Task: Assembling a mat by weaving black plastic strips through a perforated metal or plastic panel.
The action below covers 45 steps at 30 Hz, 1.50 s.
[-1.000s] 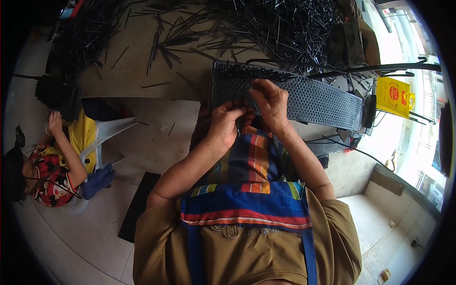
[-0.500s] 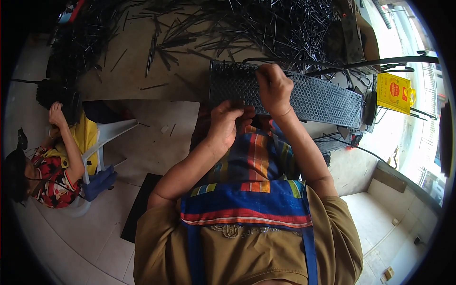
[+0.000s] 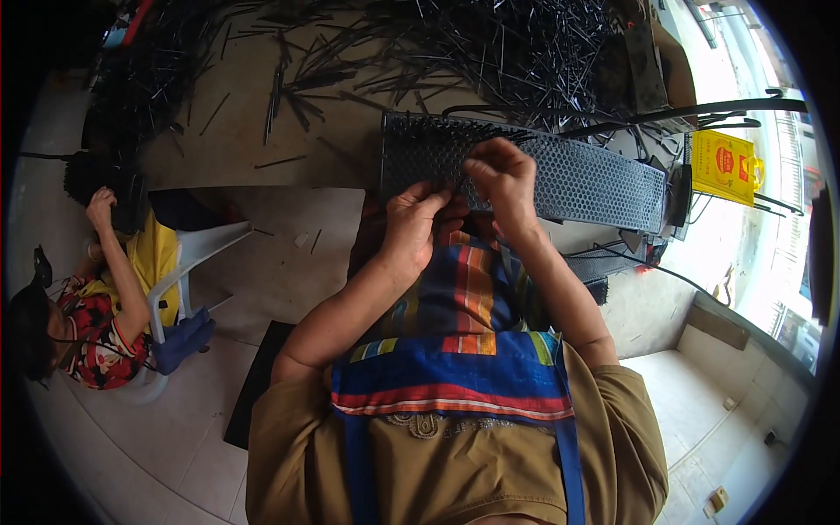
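Observation:
A long dark-grey panel full of small round holes lies across in front of me, its left end over my lap. Thin black strips stick up in a row along the panel's far left edge. At its near edge my left hand is closed, thumb against fingers; what it pinches is too dark to name. Just to the right, over the panel, my right hand is curled with its fingertips together, turned toward the left hand. Whatever may be between them does not show clearly.
Loose black strips are strewn over the table, heaped at the far right. A black curved bar and a yellow bag are at the right. At the left a person sits on a white chair, handling a dark bristly piece.
My right hand has come down and slightly left, its fingertips now closer to my left hand. My left hand stays at the panel's near edge.

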{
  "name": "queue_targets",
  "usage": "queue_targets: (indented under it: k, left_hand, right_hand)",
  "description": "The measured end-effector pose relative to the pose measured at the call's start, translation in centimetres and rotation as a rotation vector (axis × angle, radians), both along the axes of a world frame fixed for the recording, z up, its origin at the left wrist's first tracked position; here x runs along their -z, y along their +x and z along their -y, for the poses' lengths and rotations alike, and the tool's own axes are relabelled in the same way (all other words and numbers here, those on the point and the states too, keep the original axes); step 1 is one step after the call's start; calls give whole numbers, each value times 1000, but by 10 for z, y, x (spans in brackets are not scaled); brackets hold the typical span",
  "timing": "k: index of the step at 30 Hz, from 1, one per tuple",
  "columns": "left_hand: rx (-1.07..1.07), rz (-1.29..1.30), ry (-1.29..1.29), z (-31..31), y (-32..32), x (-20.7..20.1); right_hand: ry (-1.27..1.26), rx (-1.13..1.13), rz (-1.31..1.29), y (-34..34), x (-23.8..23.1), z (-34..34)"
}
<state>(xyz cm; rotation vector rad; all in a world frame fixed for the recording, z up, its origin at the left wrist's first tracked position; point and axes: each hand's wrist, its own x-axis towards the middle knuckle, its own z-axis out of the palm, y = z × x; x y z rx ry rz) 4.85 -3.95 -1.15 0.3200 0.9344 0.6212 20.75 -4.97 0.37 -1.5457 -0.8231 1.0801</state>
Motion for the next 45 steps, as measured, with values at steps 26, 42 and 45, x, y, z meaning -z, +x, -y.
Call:
queue_targets:
  k: [26, 42, 45]
  left_hand:
    - [-5, 74, 26, 2, 9, 0]
    - [63, 4, -73, 5, 8, 1]
    - [71, -15, -71, 5, 8, -5]
  right_hand:
    - [15, -236, 250, 9, 2, 2]
    - [374, 181, 664, 17, -2, -19]
    - [408, 120, 704, 18, 1, -18]
